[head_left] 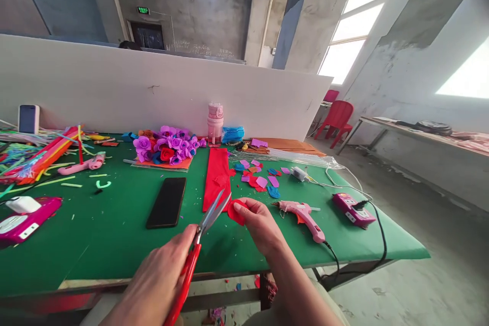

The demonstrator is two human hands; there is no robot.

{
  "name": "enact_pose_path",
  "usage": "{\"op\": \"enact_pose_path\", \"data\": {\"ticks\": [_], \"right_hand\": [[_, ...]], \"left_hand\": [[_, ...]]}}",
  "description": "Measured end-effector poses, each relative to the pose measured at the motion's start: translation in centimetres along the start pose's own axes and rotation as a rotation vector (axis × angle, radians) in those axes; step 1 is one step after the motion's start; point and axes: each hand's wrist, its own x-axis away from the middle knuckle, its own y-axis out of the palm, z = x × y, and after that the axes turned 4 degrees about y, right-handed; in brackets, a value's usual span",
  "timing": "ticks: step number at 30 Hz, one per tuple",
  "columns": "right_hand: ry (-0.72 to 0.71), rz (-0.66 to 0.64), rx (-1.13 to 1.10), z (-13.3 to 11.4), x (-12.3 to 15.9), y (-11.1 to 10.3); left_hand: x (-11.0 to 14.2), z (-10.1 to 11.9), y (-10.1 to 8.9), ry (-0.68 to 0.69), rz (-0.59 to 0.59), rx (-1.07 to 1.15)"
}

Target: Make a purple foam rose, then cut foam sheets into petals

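My left hand (162, 267) is closed around the red-handled scissors (196, 252), whose blades are parted and point away from me. Between the thumb and fingers of my right hand (263, 226) is a small rounded red paper piece (236, 214), just right of the blade tips. Beyond the blades a long red paper strip (217, 165) lies on the green table (126, 260). Cut pieces in purple, red and blue (262, 182) are scattered to the strip's right.
A black phone (167, 202) lies left of the strip. A pink glue gun (303, 214) and a magenta power strip (353, 210) with cords are at right. Paper flowers (168, 145), a pink bottle (215, 125) and a white board (171, 86) stand behind.
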Motion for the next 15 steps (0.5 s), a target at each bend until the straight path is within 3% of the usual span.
{"op": "enact_pose_path", "data": {"ticks": [4,8,15], "right_hand": [[0.013,0.001,-0.034,-0.1,1.2,1.4],[0.041,0.084,-0.03,1.1,3.8,2.3],[0.078,0.134,0.018,3.1,8.5,3.4]], "left_hand": [[2.1,-1.4,-0.5,0.043,0.033,-0.174],[5.0,-3.0,0.1,0.039,0.025,-0.193],[7.4,-1.1,0.6,0.028,-0.144,-0.175]]}}
